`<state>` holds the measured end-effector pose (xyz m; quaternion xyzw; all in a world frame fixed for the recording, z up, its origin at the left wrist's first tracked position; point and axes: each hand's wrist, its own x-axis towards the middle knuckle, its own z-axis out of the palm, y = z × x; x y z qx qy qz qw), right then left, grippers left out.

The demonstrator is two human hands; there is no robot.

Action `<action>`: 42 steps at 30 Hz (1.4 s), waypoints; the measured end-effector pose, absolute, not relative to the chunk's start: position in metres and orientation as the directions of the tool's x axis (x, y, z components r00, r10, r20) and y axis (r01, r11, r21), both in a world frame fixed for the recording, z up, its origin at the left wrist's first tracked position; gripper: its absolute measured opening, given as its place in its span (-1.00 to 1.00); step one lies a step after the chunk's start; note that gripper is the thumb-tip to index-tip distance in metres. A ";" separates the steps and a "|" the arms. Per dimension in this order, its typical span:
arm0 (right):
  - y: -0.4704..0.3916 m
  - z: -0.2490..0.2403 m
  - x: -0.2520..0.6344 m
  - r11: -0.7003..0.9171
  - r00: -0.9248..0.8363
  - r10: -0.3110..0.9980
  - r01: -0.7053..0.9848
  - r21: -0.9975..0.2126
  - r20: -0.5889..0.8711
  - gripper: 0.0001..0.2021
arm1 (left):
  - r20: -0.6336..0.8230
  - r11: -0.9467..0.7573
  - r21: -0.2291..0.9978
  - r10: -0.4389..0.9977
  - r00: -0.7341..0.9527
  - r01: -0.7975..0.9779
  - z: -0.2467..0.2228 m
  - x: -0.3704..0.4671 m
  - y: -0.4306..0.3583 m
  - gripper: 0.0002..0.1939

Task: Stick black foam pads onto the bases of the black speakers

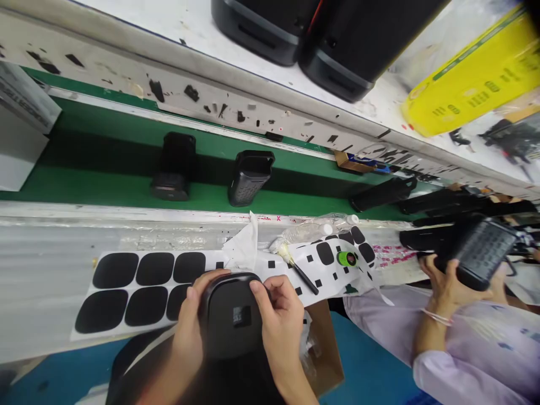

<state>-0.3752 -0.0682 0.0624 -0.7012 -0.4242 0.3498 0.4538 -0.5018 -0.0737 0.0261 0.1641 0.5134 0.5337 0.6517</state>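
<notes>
A long white bench (46, 242) is running across in front of you, with a green belt (105, 129) lying behind it and a white shelf (169, 22) standing above. Closest to you, both your hands are grasping a black case (236, 354), which is sitting just off the bench's near edge. Your left hand (189, 326) is wrapping round its left side, and your right hand (282, 320) is holding its right upper corner, the thumb pressing on top and the fingers curling at the edge. A small square label (242, 316) is showing on the case's face. Below your right hand, a cardboard box (331, 360) is standing open. Just beyond the case, a white sheet (264, 270) is carrying black rounded stickers (110, 310) and small black squares. A brush (304, 277) and a green round object (347, 259) are lying on it, near a crumpled white cloth (242, 247) and two clear bottles (310, 229). To your right, a co-worker (476, 337) is holding another black case (481, 253). Farther off, more black cases (252, 179) are resting on the belt, and higher up the shelf is bearing two large black cases (261, 28) and a yellow bag (472, 79)
</notes>
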 end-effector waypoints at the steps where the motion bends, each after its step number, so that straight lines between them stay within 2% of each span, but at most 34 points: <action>1: -0.067 0.063 -0.376 -0.235 0.397 0.911 0.271 -0.933 -0.114 -0.65 | -0.495 0.380 0.763 0.864 -0.094 -0.523 0.027 -0.503 -0.073 -0.33; 8: -0.064 0.070 -0.377 -0.318 0.363 0.904 0.216 -0.923 -0.227 -0.63 | -0.492 0.384 0.767 0.866 -0.088 -0.514 0.031 -0.503 -0.071 -0.34; 14: -0.063 0.070 -0.378 -0.336 0.357 0.900 0.200 -0.920 -0.251 -0.61 | -0.437 0.347 0.810 0.895 -0.091 -0.473 0.030 -0.504 -0.071 -0.38; 20: -0.063 0.069 -0.378 -0.337 0.343 0.904 0.199 -0.920 -0.256 -0.60 | -0.453 0.371 0.795 0.889 -0.065 -0.480 0.031 -0.507 -0.073 -0.43; 33: -0.066 0.067 -0.377 -0.316 0.366 0.907 0.266 -0.911 -0.207 -0.62 | -0.425 0.347 0.828 0.901 -0.089 -0.441 0.031 -0.505 -0.072 -0.40; 37: -0.068 0.067 -0.377 -0.292 0.357 0.918 0.310 -0.905 -0.174 -0.64 | -0.391 0.336 0.867 0.917 -0.083 -0.367 0.030 -0.508 -0.071 -0.41; 42: -0.068 0.067 -0.378 -0.240 0.345 0.932 0.366 -0.899 -0.108 -0.68 | -0.310 0.291 0.924 0.950 -0.038 -0.250 0.026 -0.513 -0.073 -0.52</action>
